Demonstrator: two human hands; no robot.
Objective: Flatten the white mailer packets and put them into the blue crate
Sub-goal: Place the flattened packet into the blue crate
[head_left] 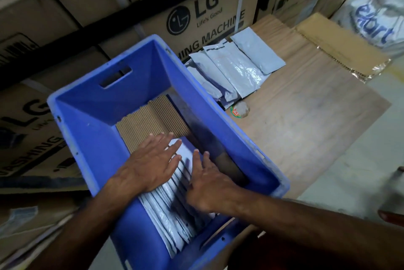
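Both hands, left hand (150, 160) and right hand (207, 184), press flat-fingered, gripping nothing, on white mailer packets (172, 210) inside the blue crate (87, 130). Risk: springy packets may puff up on release, or slide onto the far cardboard liner (150, 121). Far-right loose packets (234, 71) remain outside.

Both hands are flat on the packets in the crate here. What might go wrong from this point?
1. The packets stand on edge under the left hand and right hand; released, they may spring up or fan out.
2. The loose cardboard on the crate floor may slide.
3. The outside pile remains unflattened and could be forgotten.
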